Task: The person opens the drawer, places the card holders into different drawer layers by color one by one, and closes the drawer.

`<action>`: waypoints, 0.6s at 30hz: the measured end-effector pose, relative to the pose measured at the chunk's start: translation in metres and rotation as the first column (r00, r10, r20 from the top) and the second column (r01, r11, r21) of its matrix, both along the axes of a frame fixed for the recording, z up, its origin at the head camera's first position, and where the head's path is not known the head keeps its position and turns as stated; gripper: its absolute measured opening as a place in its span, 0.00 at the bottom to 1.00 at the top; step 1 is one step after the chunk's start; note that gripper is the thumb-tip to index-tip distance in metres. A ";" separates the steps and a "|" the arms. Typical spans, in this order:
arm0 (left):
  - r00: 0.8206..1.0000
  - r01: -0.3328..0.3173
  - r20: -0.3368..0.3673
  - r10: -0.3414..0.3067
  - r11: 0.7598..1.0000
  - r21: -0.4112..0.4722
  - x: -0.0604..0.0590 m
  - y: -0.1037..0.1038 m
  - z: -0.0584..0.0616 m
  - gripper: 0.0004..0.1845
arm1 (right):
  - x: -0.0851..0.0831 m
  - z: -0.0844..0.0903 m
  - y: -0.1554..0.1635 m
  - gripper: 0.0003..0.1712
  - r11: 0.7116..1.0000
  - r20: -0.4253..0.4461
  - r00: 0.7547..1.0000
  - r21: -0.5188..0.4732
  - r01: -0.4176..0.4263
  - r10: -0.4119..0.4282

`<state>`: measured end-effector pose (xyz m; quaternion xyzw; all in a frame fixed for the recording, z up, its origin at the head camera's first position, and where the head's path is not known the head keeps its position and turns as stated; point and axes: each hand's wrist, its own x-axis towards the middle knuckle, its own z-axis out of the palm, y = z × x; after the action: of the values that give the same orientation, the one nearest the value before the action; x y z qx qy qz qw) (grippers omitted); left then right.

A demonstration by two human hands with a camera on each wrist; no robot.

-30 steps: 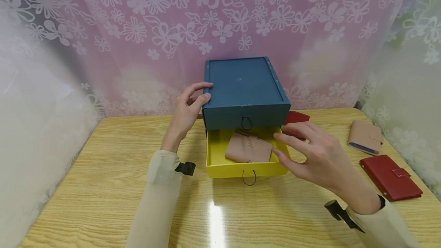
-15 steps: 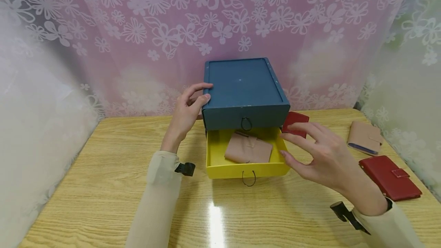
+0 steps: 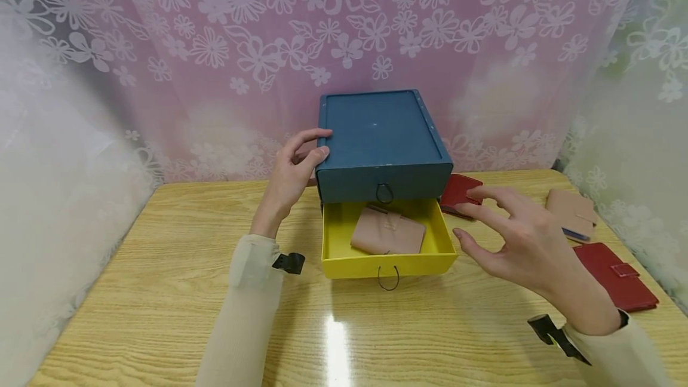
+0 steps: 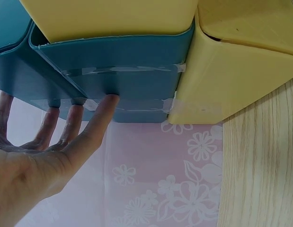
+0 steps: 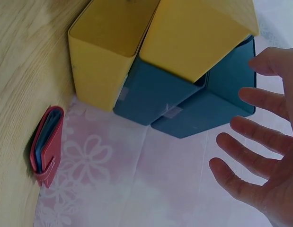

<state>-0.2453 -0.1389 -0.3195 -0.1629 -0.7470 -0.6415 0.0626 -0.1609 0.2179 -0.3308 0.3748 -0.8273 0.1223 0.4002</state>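
We see a blue box (image 3: 383, 142) standing near the back of a wooden table (image 3: 161, 291), with its yellow drawer (image 3: 387, 263) pulled out toward us. A beige wallet (image 3: 387, 232) lies flat inside the drawer, closed by a thin strap. We can read no brand, label or writing on the box, the drawer or any wallet; the only marks are strips of clear tape (image 4: 119, 71) along the box's side, seen from the left wrist, and a dark wire ring pull (image 3: 388, 279) on the drawer front, with a second ring (image 3: 384, 193) on the blue front above it.

The left hand (image 3: 292, 172) rests against the left front corner of the box, its fingers (image 4: 100, 120) straight and touching the blue wall. The right hand (image 3: 516, 237) hovers just right of the drawer, fingers spread apart and lightly bent, holding nothing. Beyond its fingertips a small red wallet (image 3: 457, 193) lies on the table close beside the box's right wall; the right wrist view shows it edge-on (image 5: 46, 146), with blue inside. Farther right lie a second beige wallet (image 3: 572, 211) and a long red wallet (image 3: 618, 276) with a snap tab, partly covered by the hand.

The table is pale yellow wood grain with a glossy finish that reflects a light. Behind and to both sides hangs a pink curtain (image 3: 344, 34) overlaid with white flower-patterned lace. Both arms wear cream sleeves (image 3: 242, 315), each with a black strap end at the wrist.
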 end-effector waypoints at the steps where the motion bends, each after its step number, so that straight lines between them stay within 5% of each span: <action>1: 1.000 0.001 0.000 -0.001 1.000 -0.001 0.000 0.000 0.000 0.20 | 0.000 0.000 0.002 0.29 1.000 -0.005 1.000 0.000 0.003 -0.003; 18: 1.000 -0.002 -0.011 0.002 1.000 0.005 0.001 0.000 0.000 0.20 | -0.007 -0.009 0.022 0.32 0.999 -0.010 0.999 -0.007 0.051 -0.051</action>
<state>-0.2447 -0.1389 -0.3195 -0.1654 -0.7453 -0.6424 0.0679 -0.1683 0.2397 -0.3398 0.3528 -0.8341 0.1131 0.4087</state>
